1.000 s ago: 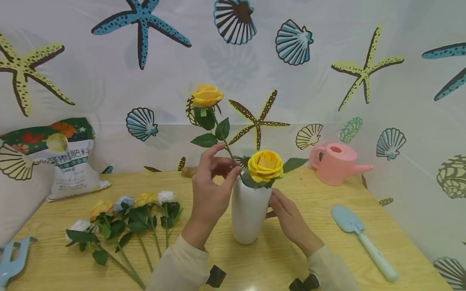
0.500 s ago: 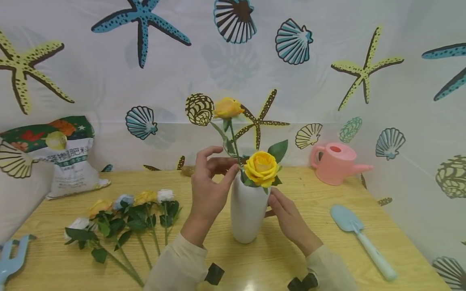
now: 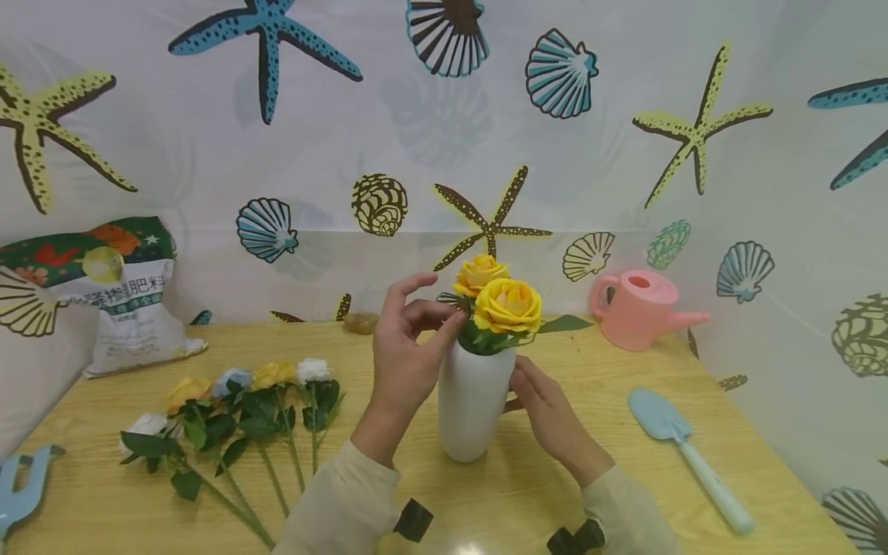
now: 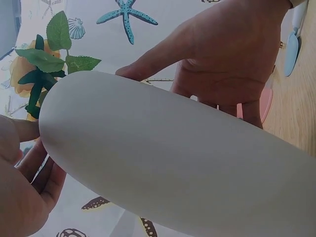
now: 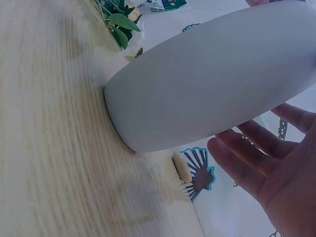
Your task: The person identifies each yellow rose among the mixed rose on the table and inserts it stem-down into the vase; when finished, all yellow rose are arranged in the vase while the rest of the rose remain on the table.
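Two yellow roses stand in a tall white vase [image 3: 473, 405], their blooms just above its rim. My left hand [image 3: 409, 347] is at the rim's left side, thumb and fingers closing on the rear yellow rose [image 3: 481, 274] just below its bloom; the stem there is hidden. The front yellow rose [image 3: 508, 305] sits to the right, with a leaf sticking out sideways. My right hand [image 3: 555, 424] rests along the vase's right side, fingers fairly straight in the right wrist view, their tips right at the white wall [image 5: 207, 84]. The vase's base meets the wooden table [image 5: 59, 123].
Several artificial roses [image 3: 257, 416] lie at the left, before a fertilizer bag [image 3: 132, 308]. A blue hand fork [image 3: 24, 486] is at the left edge. On the right are a pink watering can [image 3: 634, 308] and a pale blue trowel [image 3: 694, 455]. A stone [image 3: 361, 323] lies behind.
The rear yellow rose has come down and right into the vase, its bloom now beside the front one. The front rose has turned slightly. My right hand has stayed at the vase.
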### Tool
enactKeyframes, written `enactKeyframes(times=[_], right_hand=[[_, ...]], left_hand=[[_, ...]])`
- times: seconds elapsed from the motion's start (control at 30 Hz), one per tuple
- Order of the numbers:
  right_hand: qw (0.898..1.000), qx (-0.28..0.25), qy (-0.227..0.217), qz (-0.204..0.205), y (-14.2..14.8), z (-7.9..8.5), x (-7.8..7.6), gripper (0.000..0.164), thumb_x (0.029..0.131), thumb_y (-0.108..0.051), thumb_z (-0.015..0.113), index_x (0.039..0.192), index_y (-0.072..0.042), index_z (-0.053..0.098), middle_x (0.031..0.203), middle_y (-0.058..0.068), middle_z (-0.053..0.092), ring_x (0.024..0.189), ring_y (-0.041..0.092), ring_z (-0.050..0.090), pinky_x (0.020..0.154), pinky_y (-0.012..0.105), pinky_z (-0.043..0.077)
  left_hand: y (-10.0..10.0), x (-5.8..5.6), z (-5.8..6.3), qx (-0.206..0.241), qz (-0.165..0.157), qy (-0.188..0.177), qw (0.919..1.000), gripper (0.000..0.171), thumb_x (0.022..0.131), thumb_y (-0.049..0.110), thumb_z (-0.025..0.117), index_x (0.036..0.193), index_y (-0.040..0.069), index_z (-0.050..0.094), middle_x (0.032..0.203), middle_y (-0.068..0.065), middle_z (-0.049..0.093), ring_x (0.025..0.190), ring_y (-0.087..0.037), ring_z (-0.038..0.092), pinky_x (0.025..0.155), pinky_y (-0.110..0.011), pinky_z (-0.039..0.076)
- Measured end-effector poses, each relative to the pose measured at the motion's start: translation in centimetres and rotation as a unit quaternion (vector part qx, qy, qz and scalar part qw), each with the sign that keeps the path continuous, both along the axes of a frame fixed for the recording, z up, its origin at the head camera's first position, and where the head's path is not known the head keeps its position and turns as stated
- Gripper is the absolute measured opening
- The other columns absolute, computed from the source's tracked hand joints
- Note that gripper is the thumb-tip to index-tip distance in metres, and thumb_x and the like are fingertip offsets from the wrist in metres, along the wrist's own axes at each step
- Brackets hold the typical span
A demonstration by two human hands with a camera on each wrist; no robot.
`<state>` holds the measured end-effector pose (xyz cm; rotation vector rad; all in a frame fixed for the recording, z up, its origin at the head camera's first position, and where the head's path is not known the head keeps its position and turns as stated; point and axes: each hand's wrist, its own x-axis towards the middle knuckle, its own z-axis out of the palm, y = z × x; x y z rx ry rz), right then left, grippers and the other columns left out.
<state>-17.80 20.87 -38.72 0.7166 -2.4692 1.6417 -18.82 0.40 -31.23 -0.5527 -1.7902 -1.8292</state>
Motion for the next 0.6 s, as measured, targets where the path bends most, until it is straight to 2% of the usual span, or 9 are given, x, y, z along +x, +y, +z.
enactKeyframes(times=[0.3,0.43,0.6], right_hand=[[1.000,0.004,-0.007,0.001,-0.6,0.2,0.0,0.042,0.113,-0.025,0.029,0.142,-0.003,0.050,0.124,0.023,0.064,0.103,0.009,0.065,0.084,0.042,0.061],[1.000,0.009,-0.016,-0.006,-0.7,0.3,0.1,0.042,0.113,-0.026,0.030,0.143,-0.003,0.050,0.125,0.022,0.064,0.103,0.010,0.065,0.085,0.039,0.060],[0.999,0.011,-0.025,-0.017,-0.5,0.2,0.2,0.043,0.113,-0.026,0.030,0.143,-0.003,0.049,0.127,0.021,0.063,0.102,0.007,0.064,0.086,0.039,0.060]], left_hand=[[-1.9,0.3,0.1,-0.011,0.020,0.004,0.9997,0.046,0.088,-0.001,0.075,0.129,-0.001,0.054,0.092,-0.020,0.073,0.083,-0.016,0.068,0.083,-0.024,0.055],[-3.9,0.6,0.0,-0.012,0.049,-0.003,0.9987,0.043,0.087,-0.001,0.076,0.126,-0.001,0.057,0.092,-0.020,0.073,0.081,-0.007,0.067,0.081,-0.021,0.055],[-7.1,0.8,-1.0,-0.035,0.095,-0.034,0.9943,0.033,0.089,0.001,0.075,0.120,-0.001,0.062,0.093,-0.020,0.073,0.080,0.002,0.066,0.078,-0.016,0.053]])
